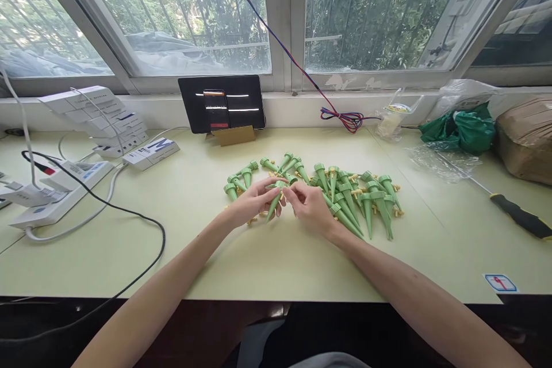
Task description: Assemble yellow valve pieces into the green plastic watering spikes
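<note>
A heap of green cone-shaped plastic spikes [345, 195] with small yellow parts lies on the pale green table [267, 264]. My left hand [252, 202] is closed on one green spike [275, 202], which points down toward me. My right hand [309, 205] pinches something small at the top of that same spike; its fingers are pressed together. A few more green spikes [238, 181] lie just behind my left hand.
A dark tablet [222, 102] leans against the window sill. White power strips and boxes [64, 184] with cables lie at the left. At the right are a black-handled screwdriver [520, 218], a green bag [461, 129], clear wrap and a brown parcel [526, 135].
</note>
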Tool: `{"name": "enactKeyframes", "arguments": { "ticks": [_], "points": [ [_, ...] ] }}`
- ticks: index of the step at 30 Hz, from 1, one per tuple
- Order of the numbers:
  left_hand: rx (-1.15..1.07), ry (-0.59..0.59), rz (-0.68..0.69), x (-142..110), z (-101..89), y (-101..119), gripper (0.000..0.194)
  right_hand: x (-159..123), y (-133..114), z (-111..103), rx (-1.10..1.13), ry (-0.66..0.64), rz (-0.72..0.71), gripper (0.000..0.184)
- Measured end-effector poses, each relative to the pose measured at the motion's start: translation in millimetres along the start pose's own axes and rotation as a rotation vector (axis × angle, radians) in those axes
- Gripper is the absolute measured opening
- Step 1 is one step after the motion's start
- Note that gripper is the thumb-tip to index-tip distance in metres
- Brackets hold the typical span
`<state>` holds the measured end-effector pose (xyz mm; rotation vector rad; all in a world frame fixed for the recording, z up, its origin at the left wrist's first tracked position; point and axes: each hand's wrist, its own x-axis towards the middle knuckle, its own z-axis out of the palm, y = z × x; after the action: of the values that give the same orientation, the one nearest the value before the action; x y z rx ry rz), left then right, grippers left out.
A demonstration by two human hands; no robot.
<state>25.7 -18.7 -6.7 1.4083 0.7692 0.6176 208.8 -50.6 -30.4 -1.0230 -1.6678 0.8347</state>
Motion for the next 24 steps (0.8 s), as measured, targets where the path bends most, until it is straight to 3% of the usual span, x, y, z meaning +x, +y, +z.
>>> {"name": "enactKeyframes", "arguments": {
  "ticks": [10,18,24],
  "points": [
    [0.102,-0.011,-0.05,-2.4,2.3,0.4,0.056,-1.4,-5.7,0.4,-0.033,-0.016,-0.045,0.051],
    [0.148,0.013,-0.054,-1.9,3.6,-0.2,0.052,-0.4,-0.1,2.8,-0.072,0.005,-0.066,0.047],
    [0.266,0.175,0.007,-0.4,-0.5,-2.4,0.04,-1.9,1.3,4.5,-0.136,0.001,-0.088,0.039]
  ]
}}
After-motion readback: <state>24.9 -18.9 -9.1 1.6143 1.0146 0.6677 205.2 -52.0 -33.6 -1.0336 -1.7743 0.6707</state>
